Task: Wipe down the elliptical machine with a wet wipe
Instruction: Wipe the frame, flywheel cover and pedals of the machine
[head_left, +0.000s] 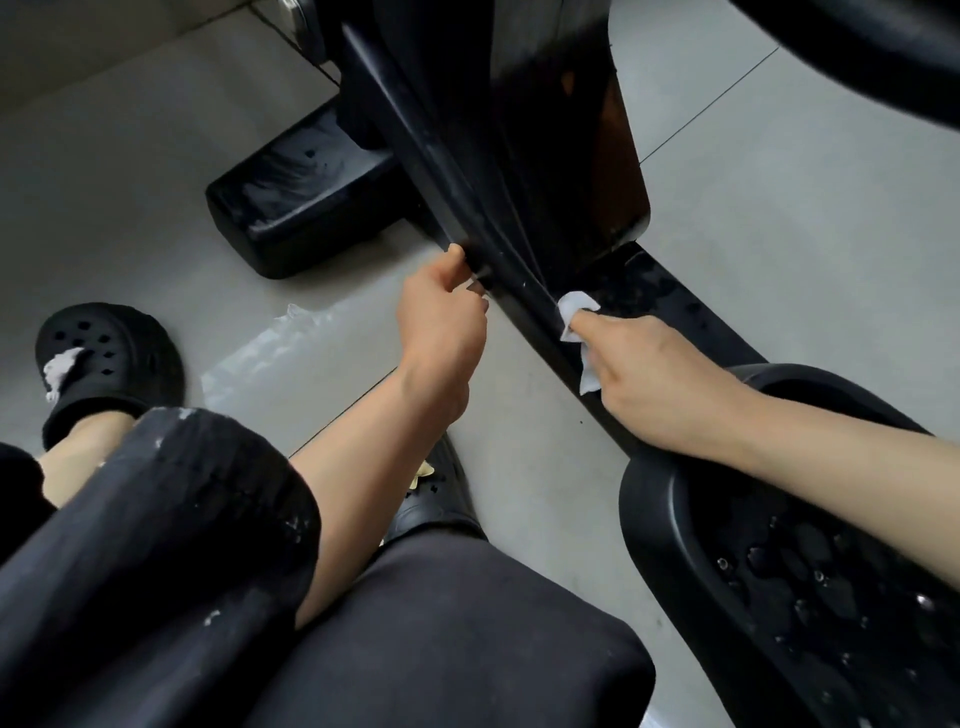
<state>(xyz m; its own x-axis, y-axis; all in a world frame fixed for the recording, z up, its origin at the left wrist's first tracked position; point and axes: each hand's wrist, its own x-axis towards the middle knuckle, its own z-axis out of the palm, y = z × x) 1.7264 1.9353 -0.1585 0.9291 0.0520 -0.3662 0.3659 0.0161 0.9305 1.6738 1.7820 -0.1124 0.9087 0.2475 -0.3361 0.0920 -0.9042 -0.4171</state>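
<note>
At centre frame, our left hand (441, 322) sits left of the elliptical's bar (415, 130), our right hand (654, 379) with the wipe (576, 312) right; a pedal (779, 571) lies lower right.

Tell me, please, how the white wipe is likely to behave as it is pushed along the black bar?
The wipe looks floppy: it bunches and folds under the right hand. Probably very light, since fingertips alone hold it. It may keep crumpling against the bar.
</note>
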